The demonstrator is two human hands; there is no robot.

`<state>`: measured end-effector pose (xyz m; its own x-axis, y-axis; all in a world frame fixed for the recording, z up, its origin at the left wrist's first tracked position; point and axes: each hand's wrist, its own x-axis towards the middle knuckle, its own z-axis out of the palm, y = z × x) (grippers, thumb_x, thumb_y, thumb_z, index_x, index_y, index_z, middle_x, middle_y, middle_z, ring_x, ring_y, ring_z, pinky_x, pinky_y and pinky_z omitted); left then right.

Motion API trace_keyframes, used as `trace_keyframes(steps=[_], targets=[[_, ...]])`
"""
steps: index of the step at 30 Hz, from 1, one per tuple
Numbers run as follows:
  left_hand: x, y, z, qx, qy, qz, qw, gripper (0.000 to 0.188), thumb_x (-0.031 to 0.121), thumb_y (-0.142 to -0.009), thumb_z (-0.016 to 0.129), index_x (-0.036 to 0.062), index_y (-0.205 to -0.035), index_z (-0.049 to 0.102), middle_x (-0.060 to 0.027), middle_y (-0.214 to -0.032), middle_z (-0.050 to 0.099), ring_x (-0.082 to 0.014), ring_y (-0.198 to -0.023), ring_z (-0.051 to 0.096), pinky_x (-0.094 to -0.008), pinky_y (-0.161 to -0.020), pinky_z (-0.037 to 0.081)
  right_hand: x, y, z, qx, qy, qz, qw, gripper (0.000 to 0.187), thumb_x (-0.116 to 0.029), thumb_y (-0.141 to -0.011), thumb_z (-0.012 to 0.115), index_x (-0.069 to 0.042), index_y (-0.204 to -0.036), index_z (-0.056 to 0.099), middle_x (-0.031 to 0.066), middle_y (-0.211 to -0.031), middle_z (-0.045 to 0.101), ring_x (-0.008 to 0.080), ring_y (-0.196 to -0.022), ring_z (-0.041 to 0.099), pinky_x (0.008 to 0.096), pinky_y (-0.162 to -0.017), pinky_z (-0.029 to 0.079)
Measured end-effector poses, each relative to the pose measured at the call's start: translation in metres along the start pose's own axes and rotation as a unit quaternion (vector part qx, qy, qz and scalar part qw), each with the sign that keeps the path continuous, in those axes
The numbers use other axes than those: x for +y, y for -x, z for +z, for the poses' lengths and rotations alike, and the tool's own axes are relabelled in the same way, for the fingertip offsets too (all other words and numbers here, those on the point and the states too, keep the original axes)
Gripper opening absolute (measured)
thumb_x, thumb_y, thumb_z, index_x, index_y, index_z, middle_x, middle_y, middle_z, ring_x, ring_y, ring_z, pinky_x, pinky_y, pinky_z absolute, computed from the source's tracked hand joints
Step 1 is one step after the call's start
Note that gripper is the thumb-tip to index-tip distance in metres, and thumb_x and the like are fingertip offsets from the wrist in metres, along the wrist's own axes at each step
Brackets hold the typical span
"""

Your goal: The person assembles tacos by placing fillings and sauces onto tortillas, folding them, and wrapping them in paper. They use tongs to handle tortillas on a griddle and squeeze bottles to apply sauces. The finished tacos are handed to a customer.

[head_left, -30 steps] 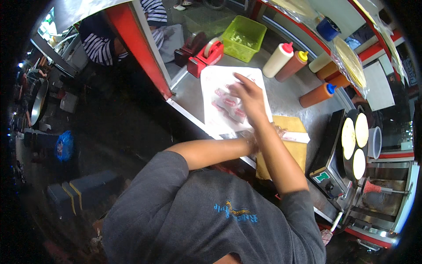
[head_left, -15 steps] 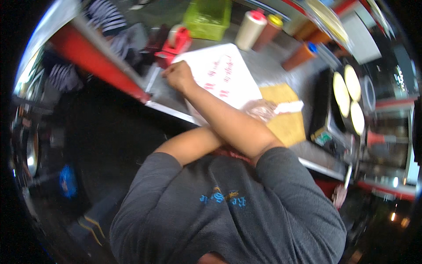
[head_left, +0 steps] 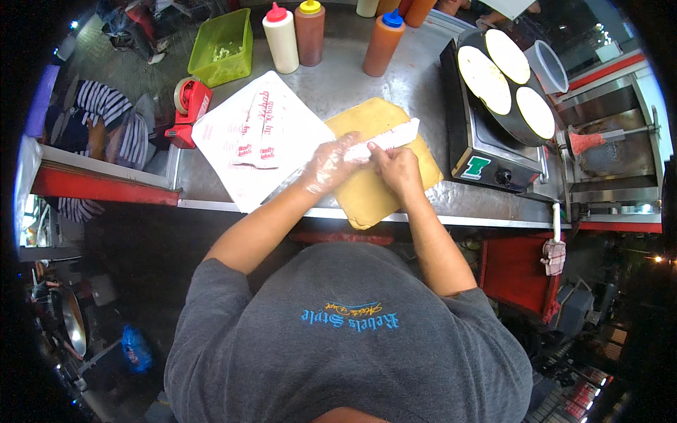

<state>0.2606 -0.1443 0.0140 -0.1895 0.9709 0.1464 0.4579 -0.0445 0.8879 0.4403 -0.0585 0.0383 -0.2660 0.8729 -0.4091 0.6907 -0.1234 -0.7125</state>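
The left hand [head_left: 330, 166], in a clear plastic glove, curls around the near end of a white paper-wrapped roll [head_left: 399, 135]; the bare right hand [head_left: 398, 170] pinches its middle, fingers folded. The roll slants above a tan cutting board [head_left: 370, 201], beside printed wrapping paper [head_left: 229, 175] on the steel table [head_left: 337, 86].

Slim white paper-wrapped roll [head_left: 396, 135] slants in both hands [head_left: 335, 165] [head_left: 399, 171].

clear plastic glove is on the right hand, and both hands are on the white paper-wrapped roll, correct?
No, the clear plastic glove is on the left hand; the right hand is bare, as the head view shows. Both hands are indeed on the white paper-wrapped roll.
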Motion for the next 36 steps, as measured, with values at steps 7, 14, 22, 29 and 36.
trace_keyframes(steps=[7,14,22,29,36], targets=[[0.057,0.025,-0.011,0.036,0.098,-0.033,0.994,0.059,0.021,-0.097,0.08,0.001,-0.149,0.06,-0.0178,-0.146,0.066,-0.0222,-0.13,0.066,-0.0345,-0.108,0.052,-0.01,0.038,0.004,-0.019,-0.303,-0.189,0.934,0.041,-0.029,-0.109,0.065,0.008,-0.125,0.07,0.0124,-0.113,0.076,0.0181,-0.095,0.073,0.0309,-0.088,0.06],[0.057,0.057,0.011,0.101,0.118,-0.01,0.988,0.035,0.012,-0.101,0.075,-0.0004,-0.134,0.068,-0.0159,-0.131,0.071,-0.0253,-0.121,0.068,-0.0403,-0.102,0.055,-0.028,0.034,0.017,-0.1,-0.319,-0.198,0.921,0.039,-0.023,-0.099,0.077,-0.002,-0.13,0.067,0.0085,-0.123,0.07,0.0139,-0.11,0.064,0.032,-0.097,0.052],[0.053,-0.031,-0.058,-0.165,0.323,0.036,0.931,0.054,0.014,-0.083,0.093,0.0028,-0.13,0.069,-0.0067,-0.123,0.072,-0.0173,-0.12,0.066,-0.0357,-0.109,0.053,-0.02,-0.023,-0.01,-0.328,-0.193,-0.376,0.845,0.054,-0.021,-0.085,0.087,-0.004,-0.132,0.065,0.0094,-0.123,0.067,0.0203,-0.119,0.06,0.0401,-0.104,0.048],[0.075,-0.062,-0.037,-0.232,0.25,-0.028,0.94,0.051,0.019,-0.075,0.098,0.0025,-0.117,0.073,-0.0054,-0.105,0.076,-0.0182,-0.107,0.07,-0.0362,-0.098,0.057,-0.021,-0.005,-0.081,-0.124,0.089,-0.455,0.877,0.102,-0.042,-0.073,0.097,-0.005,-0.154,0.048,0.0187,-0.139,0.062,0.0331,-0.134,0.056,0.0476,-0.116,0.042],[0.103,-0.028,0.04,0.133,0.015,0.182,0.974,0.068,0.025,-0.08,0.095,0.0038,-0.131,0.056,-0.0131,-0.109,0.065,-0.0297,-0.099,0.067,-0.0428,-0.085,0.055,-0.015,0.065,-0.06,0.19,-0.097,-0.426,0.879,0.08,-0.011,-0.076,0.097,0.0,-0.139,0.05,0.0118,-0.127,0.06,0.0211,-0.121,0.062,0.0371,-0.109,0.051]])
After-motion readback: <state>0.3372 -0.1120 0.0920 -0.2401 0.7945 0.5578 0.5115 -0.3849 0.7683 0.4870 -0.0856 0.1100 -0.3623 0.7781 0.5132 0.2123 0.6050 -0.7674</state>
